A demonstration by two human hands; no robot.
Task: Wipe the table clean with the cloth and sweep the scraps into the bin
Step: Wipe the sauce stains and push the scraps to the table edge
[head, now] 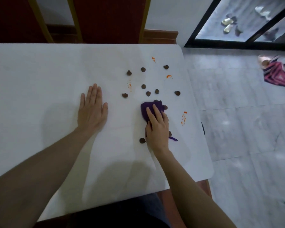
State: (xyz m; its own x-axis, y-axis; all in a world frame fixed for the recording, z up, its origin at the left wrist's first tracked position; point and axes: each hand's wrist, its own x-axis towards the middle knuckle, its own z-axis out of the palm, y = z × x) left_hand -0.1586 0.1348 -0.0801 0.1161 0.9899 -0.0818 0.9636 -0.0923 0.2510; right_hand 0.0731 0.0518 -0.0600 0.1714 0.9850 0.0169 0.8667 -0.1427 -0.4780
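My left forearm crosses the near edge of the white worktop (39, 76), and my left hand (92, 111) lies flat on it, fingers straight and close together, holding nothing. My right hand (157, 129) presses the purple cloth (148, 109) onto the worktop, fingers (156, 111) laid straight over its top. Brown scraps (143, 86) lie scattered beyond the cloth, 1 (142, 140) just left of my right wrist. Orange smears (183, 118) mark the worktop near its right edge.
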